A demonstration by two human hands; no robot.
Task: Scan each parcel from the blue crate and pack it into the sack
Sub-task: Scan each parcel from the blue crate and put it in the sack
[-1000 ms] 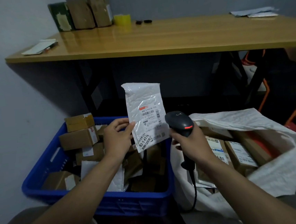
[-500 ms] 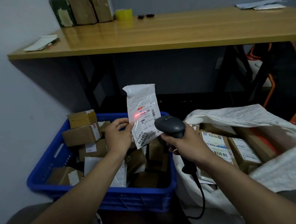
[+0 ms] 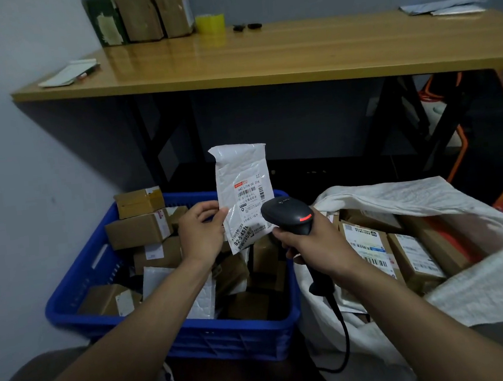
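Note:
My left hand [image 3: 202, 231] pinches the left edge of a white padded mailer [image 3: 243, 188] and holds it upright above the blue crate [image 3: 78, 287], label facing me. My right hand [image 3: 317, 245] grips a black corded barcode scanner [image 3: 289, 214], its head just right of the mailer's lower part and overlapping its corner. No red beam shows on the label. The crate holds several brown boxes and white mailers. To the right the white sack [image 3: 480, 285] lies open with several labelled boxes inside.
A wooden table [image 3: 277, 55] stands behind, its black legs close behind the crate and sack. On it are boxes [image 3: 147, 14], a yellow tape roll [image 3: 210, 23] and papers [image 3: 70, 73]. A wall runs along the left. Orange frames stand at far right.
The red scan light seen on the label half a second ago is gone. The scanner has shifted slightly to the right; the mailer stays in my left hand.

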